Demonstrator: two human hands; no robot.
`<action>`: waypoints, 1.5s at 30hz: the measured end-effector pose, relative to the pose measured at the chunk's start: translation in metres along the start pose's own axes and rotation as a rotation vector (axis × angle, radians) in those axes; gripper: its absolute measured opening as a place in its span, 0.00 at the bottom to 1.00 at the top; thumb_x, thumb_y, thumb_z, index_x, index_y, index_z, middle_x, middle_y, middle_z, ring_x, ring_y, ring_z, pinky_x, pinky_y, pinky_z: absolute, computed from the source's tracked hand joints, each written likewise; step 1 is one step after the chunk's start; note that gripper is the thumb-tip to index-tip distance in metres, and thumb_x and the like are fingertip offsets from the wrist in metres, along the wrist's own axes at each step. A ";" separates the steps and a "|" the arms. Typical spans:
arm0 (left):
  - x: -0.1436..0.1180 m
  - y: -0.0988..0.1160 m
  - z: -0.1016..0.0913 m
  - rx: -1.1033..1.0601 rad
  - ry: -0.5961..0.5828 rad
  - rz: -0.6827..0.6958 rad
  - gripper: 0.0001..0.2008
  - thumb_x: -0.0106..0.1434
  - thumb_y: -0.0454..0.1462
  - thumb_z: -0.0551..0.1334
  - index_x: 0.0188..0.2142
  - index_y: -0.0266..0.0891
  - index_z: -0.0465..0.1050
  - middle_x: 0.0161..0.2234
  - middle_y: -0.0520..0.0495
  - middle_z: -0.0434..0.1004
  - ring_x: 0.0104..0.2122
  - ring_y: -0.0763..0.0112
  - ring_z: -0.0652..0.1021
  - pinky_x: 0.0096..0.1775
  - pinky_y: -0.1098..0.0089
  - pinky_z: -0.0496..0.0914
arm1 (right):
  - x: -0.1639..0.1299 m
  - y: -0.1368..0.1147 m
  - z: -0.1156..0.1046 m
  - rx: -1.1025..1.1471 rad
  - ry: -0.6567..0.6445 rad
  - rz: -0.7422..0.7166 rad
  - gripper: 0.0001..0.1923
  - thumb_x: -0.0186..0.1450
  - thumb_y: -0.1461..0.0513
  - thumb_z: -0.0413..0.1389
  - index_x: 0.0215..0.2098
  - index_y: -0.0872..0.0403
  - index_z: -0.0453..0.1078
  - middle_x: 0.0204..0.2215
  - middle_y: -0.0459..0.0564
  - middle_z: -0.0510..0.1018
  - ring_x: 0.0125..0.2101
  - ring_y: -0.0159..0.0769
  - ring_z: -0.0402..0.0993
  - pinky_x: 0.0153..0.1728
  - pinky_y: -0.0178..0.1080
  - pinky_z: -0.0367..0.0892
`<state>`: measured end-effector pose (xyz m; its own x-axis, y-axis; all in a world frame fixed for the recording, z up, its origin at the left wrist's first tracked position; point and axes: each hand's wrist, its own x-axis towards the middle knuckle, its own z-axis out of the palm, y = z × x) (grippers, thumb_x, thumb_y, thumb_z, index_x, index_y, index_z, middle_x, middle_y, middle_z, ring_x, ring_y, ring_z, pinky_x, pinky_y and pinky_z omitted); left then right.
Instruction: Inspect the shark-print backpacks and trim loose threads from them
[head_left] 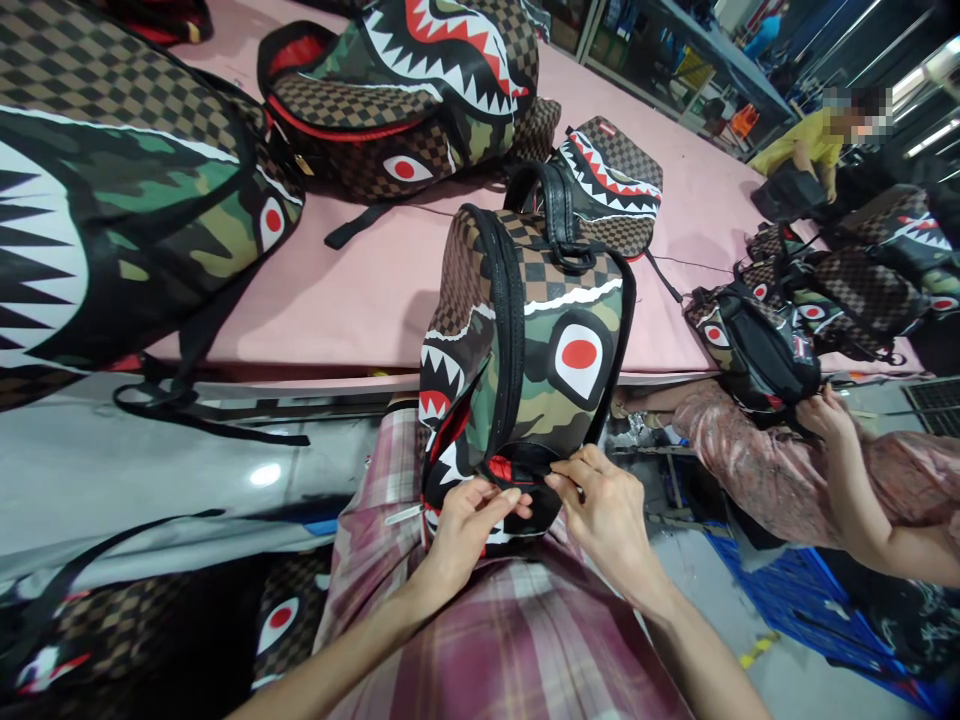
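A small backpack (536, 350) with brown check, camouflage and a shark-mouth print stands on the lap, leaning on the table edge. Its carry handle points up, and a red-and-white eye faces me on the side panel. Low on that side, a black pocket (525, 455) shows red lining. My left hand (469, 530) is closed at the pocket's left part, thumb against fingers. From the right, my right hand (604, 500) pinches the pocket's edge. What lies between the fingertips is partly hidden. A white zipper pull (405, 515) hangs left of my left hand.
A pink-covered table (360, 290) carries a large backpack (150, 190), another open backpack (405, 110) and a flat shark-print piece (611, 180). At right, a co-worker's hand (825, 415) touches a backpack (757, 345). A person in yellow (806, 150) works farther off. More bags lie lower left.
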<state>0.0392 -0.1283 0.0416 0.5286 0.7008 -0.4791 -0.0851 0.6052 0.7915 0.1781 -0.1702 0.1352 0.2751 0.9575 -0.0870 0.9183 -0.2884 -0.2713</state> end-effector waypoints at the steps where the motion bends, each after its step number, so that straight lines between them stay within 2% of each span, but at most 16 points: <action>1: 0.000 0.001 0.000 0.005 0.002 -0.002 0.10 0.53 0.40 0.64 0.24 0.34 0.73 0.25 0.44 0.79 0.27 0.67 0.77 0.33 0.69 0.68 | 0.000 0.001 -0.001 -0.006 0.002 0.011 0.11 0.65 0.60 0.50 0.35 0.51 0.74 0.32 0.48 0.75 0.27 0.30 0.71 0.24 0.32 0.57; 6: -0.001 0.006 0.003 -0.023 0.000 -0.020 0.09 0.52 0.39 0.64 0.24 0.34 0.73 0.25 0.44 0.79 0.28 0.66 0.77 0.35 0.69 0.68 | 0.000 0.000 -0.002 -0.040 -0.034 0.004 0.10 0.65 0.60 0.50 0.37 0.50 0.74 0.33 0.48 0.75 0.27 0.30 0.71 0.24 0.33 0.56; 18: 0.000 0.002 0.002 -0.041 -0.001 0.013 0.09 0.51 0.40 0.65 0.24 0.34 0.73 0.22 0.48 0.77 0.25 0.69 0.75 0.32 0.70 0.68 | 0.009 -0.009 -0.003 -0.138 -0.104 -0.034 0.10 0.64 0.60 0.50 0.33 0.50 0.73 0.31 0.47 0.74 0.25 0.31 0.71 0.21 0.34 0.52; 28: 0.002 -0.001 0.000 -0.012 -0.016 0.033 0.10 0.52 0.41 0.64 0.24 0.34 0.73 0.23 0.46 0.78 0.25 0.67 0.76 0.31 0.70 0.68 | 0.009 -0.008 -0.004 -0.122 -0.136 -0.017 0.09 0.64 0.61 0.50 0.35 0.51 0.73 0.32 0.48 0.74 0.27 0.31 0.71 0.24 0.33 0.56; 30: 0.001 0.000 0.000 -0.019 -0.018 0.034 0.10 0.52 0.40 0.64 0.24 0.34 0.73 0.24 0.46 0.78 0.26 0.67 0.76 0.32 0.70 0.68 | 0.010 -0.004 -0.008 -0.054 -0.153 -0.016 0.09 0.64 0.62 0.50 0.33 0.52 0.73 0.31 0.48 0.74 0.28 0.31 0.71 0.26 0.32 0.58; 32: 0.001 0.000 0.000 -0.016 -0.016 0.034 0.10 0.53 0.41 0.64 0.24 0.34 0.73 0.25 0.45 0.79 0.27 0.67 0.77 0.33 0.70 0.68 | 0.010 0.003 -0.013 0.140 -0.180 -0.029 0.09 0.64 0.62 0.50 0.34 0.53 0.72 0.31 0.47 0.74 0.30 0.31 0.72 0.30 0.32 0.61; 34: 0.002 0.001 0.000 -0.011 -0.017 0.045 0.11 0.53 0.41 0.64 0.24 0.34 0.73 0.24 0.46 0.79 0.26 0.67 0.77 0.32 0.70 0.68 | 0.010 0.009 -0.016 0.384 -0.187 -0.036 0.08 0.63 0.61 0.52 0.37 0.54 0.71 0.33 0.47 0.75 0.34 0.32 0.72 0.35 0.32 0.63; 36: 0.003 0.000 0.001 -0.034 -0.026 0.062 0.10 0.52 0.41 0.64 0.24 0.35 0.73 0.22 0.48 0.77 0.25 0.69 0.76 0.31 0.71 0.68 | 0.011 0.009 -0.014 0.521 -0.160 -0.018 0.12 0.60 0.59 0.56 0.41 0.53 0.70 0.36 0.47 0.75 0.36 0.33 0.72 0.36 0.32 0.64; 38: 0.004 -0.001 0.001 -0.076 -0.037 0.077 0.09 0.52 0.40 0.64 0.25 0.35 0.73 0.22 0.50 0.76 0.24 0.69 0.75 0.30 0.71 0.68 | 0.013 0.003 -0.008 0.478 -0.135 -0.014 0.14 0.59 0.59 0.57 0.44 0.52 0.70 0.35 0.46 0.75 0.35 0.33 0.72 0.36 0.32 0.63; 41: 0.004 -0.002 0.001 -0.073 -0.065 0.102 0.09 0.53 0.40 0.63 0.24 0.35 0.74 0.23 0.49 0.76 0.25 0.69 0.74 0.32 0.70 0.68 | 0.020 -0.012 0.001 0.227 -0.184 -0.078 0.15 0.59 0.64 0.54 0.44 0.50 0.71 0.32 0.45 0.74 0.31 0.31 0.71 0.30 0.31 0.59; 43: 0.004 -0.002 0.000 -0.045 -0.091 0.117 0.11 0.54 0.41 0.62 0.24 0.35 0.74 0.23 0.48 0.76 0.25 0.69 0.74 0.31 0.71 0.67 | 0.026 -0.021 0.006 0.091 -0.237 -0.109 0.15 0.57 0.66 0.53 0.41 0.49 0.72 0.32 0.44 0.74 0.29 0.30 0.70 0.27 0.31 0.56; 45: 0.004 -0.002 0.000 -0.028 -0.096 0.118 0.11 0.55 0.41 0.61 0.25 0.34 0.75 0.23 0.48 0.76 0.25 0.69 0.74 0.30 0.71 0.67 | 0.030 -0.026 0.010 0.058 -0.264 -0.115 0.12 0.56 0.66 0.53 0.36 0.49 0.73 0.31 0.43 0.73 0.27 0.29 0.69 0.25 0.32 0.53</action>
<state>0.0412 -0.1268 0.0380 0.5918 0.7289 -0.3440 -0.1741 0.5323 0.8285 0.1593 -0.1344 0.1300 0.0794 0.9517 -0.2966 0.9193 -0.1849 -0.3473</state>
